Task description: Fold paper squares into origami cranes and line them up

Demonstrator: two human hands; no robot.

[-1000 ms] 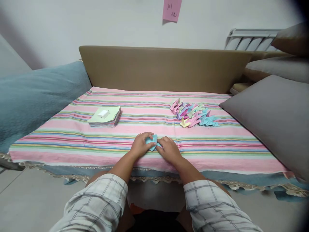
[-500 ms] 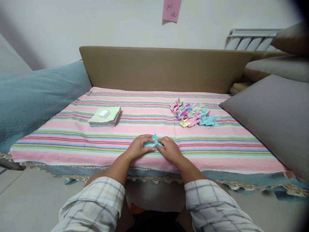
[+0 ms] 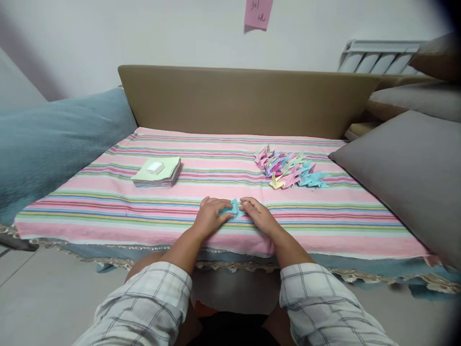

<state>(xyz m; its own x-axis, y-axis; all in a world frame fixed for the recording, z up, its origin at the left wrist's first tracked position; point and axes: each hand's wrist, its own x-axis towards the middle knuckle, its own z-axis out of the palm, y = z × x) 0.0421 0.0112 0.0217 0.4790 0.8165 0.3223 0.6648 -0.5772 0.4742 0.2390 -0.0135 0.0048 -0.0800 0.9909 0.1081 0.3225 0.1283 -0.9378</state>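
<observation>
A small light-blue sheet of origami paper (image 3: 235, 209), folded into a compact shape with a raised flap, lies low over the striped cloth in front of me. My left hand (image 3: 211, 216) grips its left side, thumb at the near edge and fingers over the far edge, covering part of it. At the right end of the paper is my right hand (image 3: 260, 216), its thumb and index fingertip pinched together at the paper's edge. Just what part of the fold sits between those fingertips is too small to make out.
Folded paper cranes (image 3: 288, 168) in several colours lie clustered at the right. On the left stands a stack of square paper (image 3: 158, 181) with a small white block (image 3: 155, 167) on top. Grey cushions (image 3: 406, 158) bound the right side, and a brown backrest (image 3: 245, 101) the far side.
Both hands and the blue paper have shifted slightly right. The right hand's thumb has come off the near face, and its fingertips now meet at the paper's right edge.
</observation>
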